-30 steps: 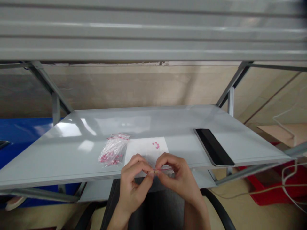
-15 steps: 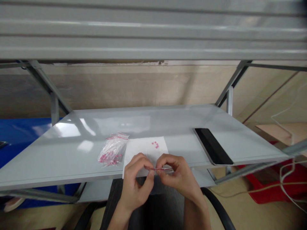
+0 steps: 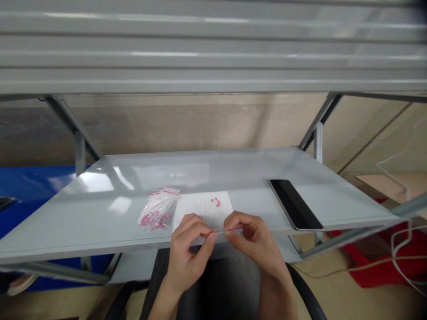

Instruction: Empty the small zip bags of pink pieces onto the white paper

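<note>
My left hand pinches one end of a clear plastic zip bag between thumb and forefinger. The other end is pinched by my right hand. A red line runs along the bag's edge, stretched level between both hands above my lap; much of the bag is hidden or see-through. Behind the hands lies a white sheet of paper with several small pink pieces on it. To its left rests a pile of clear zip bags with pink pieces inside.
A dark-screened tablet lies on the right of the grey table. Slanted metal struts rise at both sides towards a ribbed panel overhead. Black chair arms flank my lap, with cables at the far right.
My right hand has slid right and slightly up along the bag's edge, widening the gap between my hands. The left hand still pinches its end. The view has tilted slightly up.
</note>
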A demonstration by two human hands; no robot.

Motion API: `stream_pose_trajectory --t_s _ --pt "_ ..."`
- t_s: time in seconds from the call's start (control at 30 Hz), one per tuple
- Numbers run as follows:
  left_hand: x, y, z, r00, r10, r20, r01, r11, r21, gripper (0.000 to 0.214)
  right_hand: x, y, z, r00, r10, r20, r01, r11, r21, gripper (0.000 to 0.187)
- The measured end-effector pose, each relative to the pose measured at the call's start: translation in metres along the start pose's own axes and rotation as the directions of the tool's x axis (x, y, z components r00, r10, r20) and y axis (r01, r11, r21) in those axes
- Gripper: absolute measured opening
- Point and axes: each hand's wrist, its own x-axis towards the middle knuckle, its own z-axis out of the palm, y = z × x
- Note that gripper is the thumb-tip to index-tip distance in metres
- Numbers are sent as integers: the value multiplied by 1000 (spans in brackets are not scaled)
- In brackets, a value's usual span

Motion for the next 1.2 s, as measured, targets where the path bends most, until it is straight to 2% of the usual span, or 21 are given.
stream_pose_trajectory --t_s 0.17,0.3,0.37,0.43,0.53,0.63,0.8,0.87,0.97,1.03,1.1,1.2 --pt "2 3 3 1000 -6 -5 6 1000 25 18 1 6 -4 996 -50 -77 64 981 184 8" --pt "5 3 15 999 26 -20 -24 996 87 20 -1 12 -14 976 -87 -199 128 971 203 9" --pt "9 2 22 1000 21 5 -22 994 106 22 -3 13 -24 966 -105 -238 140 981 136 8" --pt "15 -1 31 999 -6 31 2 991 130 25 -5 12 -34 957 -109 -269 112 994 -6 4" --pt "28 -9 44 997 -49 64 38 985 170 30 -4 9 -46 941 -106 -321 34 974 -224 17" --pt "45 -19 57 991 -100 89 76 968 240 29 6 9 -55 921 -102 -375 -34 941 -338 29" --pt "59 -26 76 985 -145 95 91 901 425 15 31 20 -68 864 -142 -483 -165 827 -538 37" --pt "55 -23 83 986 -112 119 44 882 469 22 39 27 -71 847 -164 -506 -213 766 -606 36" --pt "45 -16 92 977 -49 206 -57 876 479 15 46 36 -73 845 -191 -500 -249 688 -682 33" --pt "38 -13 93 974 -26 226 -88 873 479 14 46 40 -74 844 -216 -491 -253 647 -720 33" --pt "33 -12 87 980 -12 198 -87 871 484 13 44 41 -73 836 -255 -485 -247 614 -750 34" --pt "24 -13 60 994 13 105 -63 867 494 18 39 37 -62 827 -326 -458 -204 585 -785 38"
